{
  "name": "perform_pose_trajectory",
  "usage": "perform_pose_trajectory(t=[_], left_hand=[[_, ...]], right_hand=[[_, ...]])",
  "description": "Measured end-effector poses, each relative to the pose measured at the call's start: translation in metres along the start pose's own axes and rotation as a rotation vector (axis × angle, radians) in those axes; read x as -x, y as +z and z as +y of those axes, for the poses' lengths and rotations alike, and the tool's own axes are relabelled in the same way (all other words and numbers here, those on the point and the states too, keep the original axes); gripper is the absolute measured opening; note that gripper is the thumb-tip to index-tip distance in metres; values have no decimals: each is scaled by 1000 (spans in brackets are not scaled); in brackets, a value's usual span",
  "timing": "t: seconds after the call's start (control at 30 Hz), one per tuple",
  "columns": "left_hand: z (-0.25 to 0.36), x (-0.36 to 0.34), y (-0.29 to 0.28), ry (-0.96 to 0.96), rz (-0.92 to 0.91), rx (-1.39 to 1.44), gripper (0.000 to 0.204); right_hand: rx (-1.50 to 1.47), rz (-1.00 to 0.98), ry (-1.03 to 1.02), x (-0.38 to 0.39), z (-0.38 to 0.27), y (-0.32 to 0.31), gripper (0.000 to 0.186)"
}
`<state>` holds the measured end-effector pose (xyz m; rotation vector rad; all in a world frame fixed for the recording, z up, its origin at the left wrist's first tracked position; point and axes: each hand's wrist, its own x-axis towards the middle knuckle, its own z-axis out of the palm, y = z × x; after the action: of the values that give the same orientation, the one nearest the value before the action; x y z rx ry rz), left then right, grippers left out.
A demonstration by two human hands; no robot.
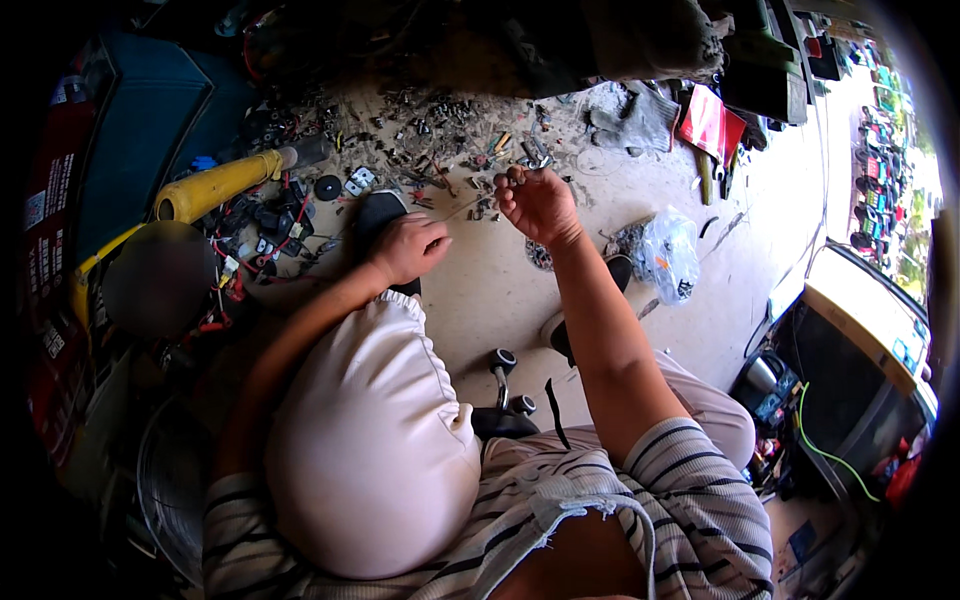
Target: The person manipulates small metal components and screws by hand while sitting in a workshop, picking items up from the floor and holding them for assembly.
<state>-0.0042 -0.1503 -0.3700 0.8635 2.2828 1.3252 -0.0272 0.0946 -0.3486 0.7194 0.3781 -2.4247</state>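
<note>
My right hand (540, 206) reaches out over the floor with its fingers curled in. A small dark piece seems to sit at its fingertips, too small to name. Lower and to the left, my left hand (408, 248) hangs beyond my raised left knee (370, 450), its fingers bent under. Whatever its fingers hold, if anything, is hidden. My left shoe (378, 215) is just beyond that hand. Loose small metal parts and scraps (440, 130) lie scattered on the floor beyond both hands.
To the left are a yellow tube (220, 187), tangled wires with black connectors (275, 230) and a teal box (155, 100). On the right lie a clear plastic bag (670, 255), a grey glove (637, 120) and a red packet (710, 125). A caster wheel (502, 360) stands below me.
</note>
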Motion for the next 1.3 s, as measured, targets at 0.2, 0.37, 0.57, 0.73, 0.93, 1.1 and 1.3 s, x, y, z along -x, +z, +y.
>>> perform_pose_trajectory(t=[0.2, 0.37, 0.57, 0.73, 0.93, 1.1, 1.3], left_hand=[[3, -2, -2, -2, -9, -16, 12], [3, -7, 2, 21, -10, -28, 12], [4, -4, -1, 4, 0, -19, 13], [2, -2, -1, 8, 16, -6, 12], [0, -4, 1, 24, -14, -8, 8], [-2, 4, 0, -15, 0, 4, 9], [-3, 2, 1, -5, -8, -13, 11]], right_hand=[[586, 502, -157, -26, -32, -16, 19], [1461, 985, -728, -63, -65, -49, 30], [1647, 1175, -622, -81, -64, -14, 31], [1583, 1201, -472, -80, -56, 10, 24], [1467, 786, -662, -76, -43, -30, 24], [486, 129, -199, -40, -1, 40, 10], [482, -130, -79, -11, 24, 81, 6]])
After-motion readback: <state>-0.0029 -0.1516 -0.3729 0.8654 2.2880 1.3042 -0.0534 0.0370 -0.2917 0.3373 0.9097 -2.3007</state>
